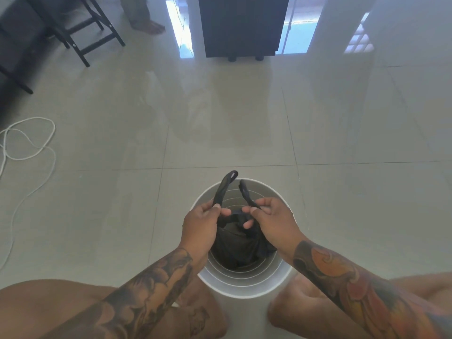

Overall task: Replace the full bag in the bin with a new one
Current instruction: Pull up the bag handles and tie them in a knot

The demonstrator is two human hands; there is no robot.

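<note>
Both hands work over a white bin [244, 287] that stands on the tiled floor between the crouching person's knees. Left hand [200, 226] pinches one handle loop [223, 189] of the black bag [241, 245], while right hand [274, 221] pinches the other handle loop [247, 194]; both loops stick up past the far rim.

The bag itself sits down inside the bin, directly beneath and between the two hands, its neck drawn up toward the fingers. The step appears to be tying the handles shut before the lift. To do it well, the loops should be crossed and pulled snug close to the bag's mouth, with an even pull on both sides so that the thin plastic does not tear and the contents stay sealed inside.

No fresh bag is in sight.
</note>
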